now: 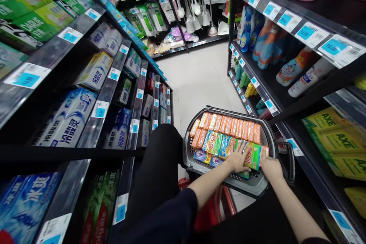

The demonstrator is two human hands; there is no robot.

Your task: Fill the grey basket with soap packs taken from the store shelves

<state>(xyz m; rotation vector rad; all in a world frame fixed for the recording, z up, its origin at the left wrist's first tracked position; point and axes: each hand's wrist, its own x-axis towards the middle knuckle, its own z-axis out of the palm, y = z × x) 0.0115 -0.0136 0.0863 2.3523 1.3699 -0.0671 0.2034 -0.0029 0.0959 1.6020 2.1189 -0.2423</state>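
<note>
A grey shopping basket with a black rim [197,118] stands in front of me, filled with neat rows of wrapped bars. Orange-wrapped bars [228,126] line its far side. Nearer lie green and blue multipacks [225,145] in clear film and blue OMO packs [200,155]. My left hand [238,159] rests on a green multipack with its fingers spread. At the basket's right end, my right hand [271,167] is closed, its fingers curled against an orange-wrapped bar [264,151]. Its grip is partly hidden.
Toothpaste shelves [98,110] rise close on the left. Cleaner bottles [264,45] and yellow AXE packs [340,137] fill the right-hand shelves. Pale floor [200,72] runs to a rack of brushes [194,11]. Something red [211,206] is below the basket, between my knees.
</note>
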